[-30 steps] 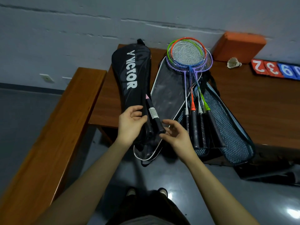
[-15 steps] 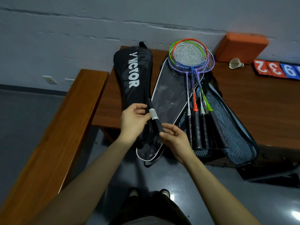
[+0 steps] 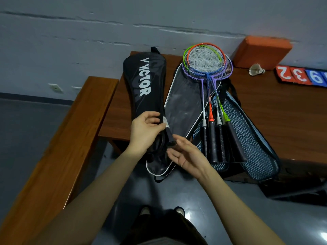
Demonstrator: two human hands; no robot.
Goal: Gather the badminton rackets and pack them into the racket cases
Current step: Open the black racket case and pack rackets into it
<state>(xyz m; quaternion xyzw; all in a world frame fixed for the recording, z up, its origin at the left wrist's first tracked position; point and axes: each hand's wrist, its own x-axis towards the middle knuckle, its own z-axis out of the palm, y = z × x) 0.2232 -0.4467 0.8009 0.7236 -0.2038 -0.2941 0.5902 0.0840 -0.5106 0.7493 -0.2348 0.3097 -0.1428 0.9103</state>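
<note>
Bare forearms, no sleeves; dark trousers [image 3: 159,232] and light-toed shoes [image 3: 179,210].

The black racket case [image 3: 144,89] carries white VICTOR lettering. Beside it lies a grey case [image 3: 184,110] piped in white, and a blue mesh case [image 3: 254,144]. The racket heads [image 3: 207,61] are framed in orange, green, blue and purple (strings white), with black grips [image 3: 221,140]. The bench [image 3: 283,110] is reddish-brown wood; the block [image 3: 261,50] is orange, the shuttlecock [image 3: 255,69] white.

The one camera sits on my head, looking forward and down, close over my hands at frame centre, the table [image 3: 283,112] filling the right and the wall [image 3: 88,41] along the top.
</note>
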